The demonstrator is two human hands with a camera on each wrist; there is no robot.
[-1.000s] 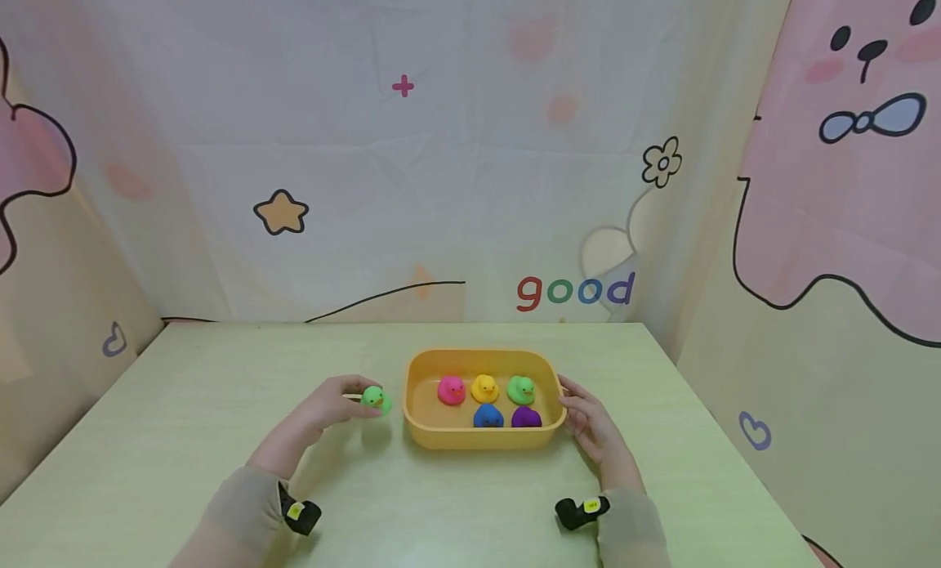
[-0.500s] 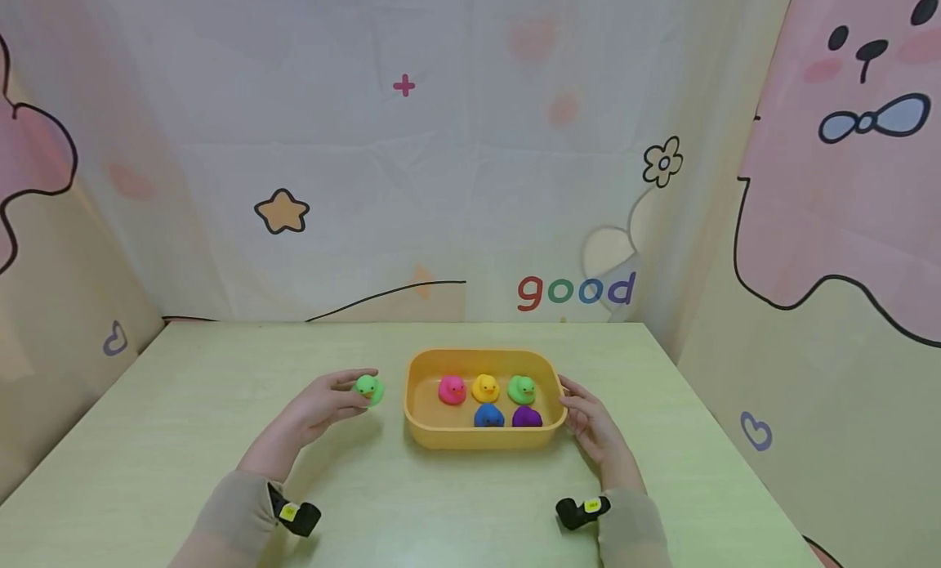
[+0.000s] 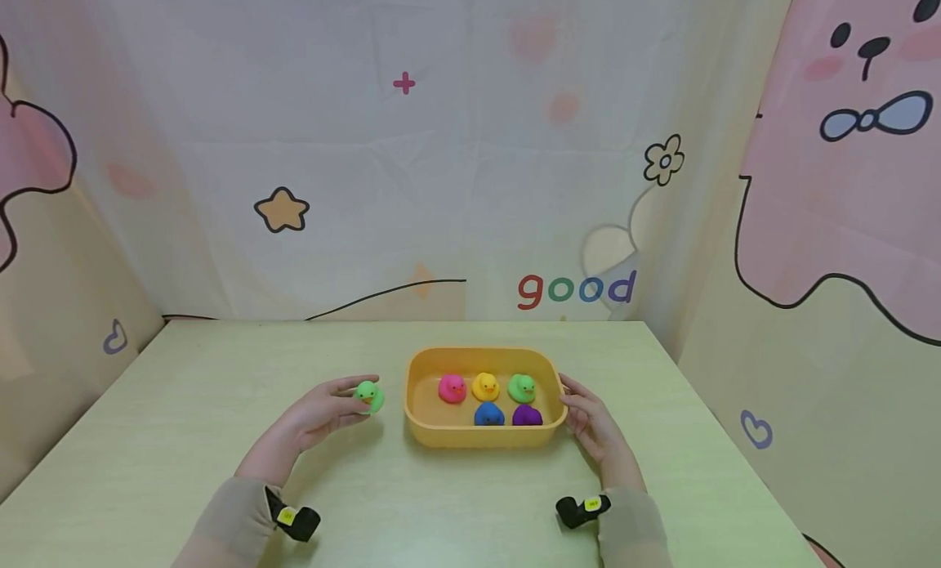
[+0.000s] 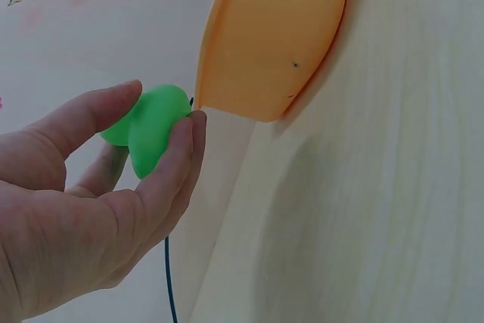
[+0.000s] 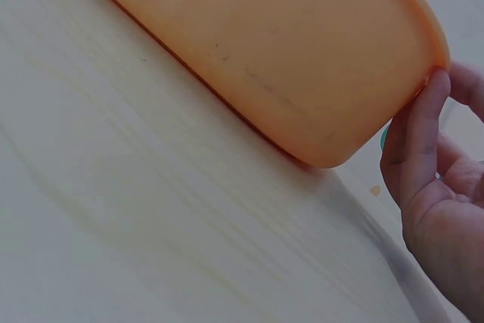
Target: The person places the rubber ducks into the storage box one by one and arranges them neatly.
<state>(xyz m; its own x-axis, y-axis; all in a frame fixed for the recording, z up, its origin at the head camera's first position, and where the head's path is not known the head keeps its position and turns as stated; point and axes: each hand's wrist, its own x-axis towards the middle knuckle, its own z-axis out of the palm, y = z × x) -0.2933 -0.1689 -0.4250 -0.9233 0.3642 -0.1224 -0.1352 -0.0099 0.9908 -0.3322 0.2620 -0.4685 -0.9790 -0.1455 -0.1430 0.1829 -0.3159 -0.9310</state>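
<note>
In the head view my left hand pinches a green rubber duck above the table, left of the orange-yellow plastic basin. The left wrist view shows this duck between the thumb and fingers, apart from the basin. My right hand rests its fingertips against the basin's right end, at the rim. Inside the basin sit a pink duck, a yellow duck, another green duck, a blue duck and a purple duck. The basin's front wall partly hides the last two.
The basin stands on a pale wooden table. A printed curtain hangs behind the table and along both sides. Each wrist carries a small black camera, such as the one on the left wrist.
My left hand has drawn slightly left, away from the basin, with the green duck still pinched. The duck rose a little, then dipped slightly. My right hand and the basin have stayed put.
</note>
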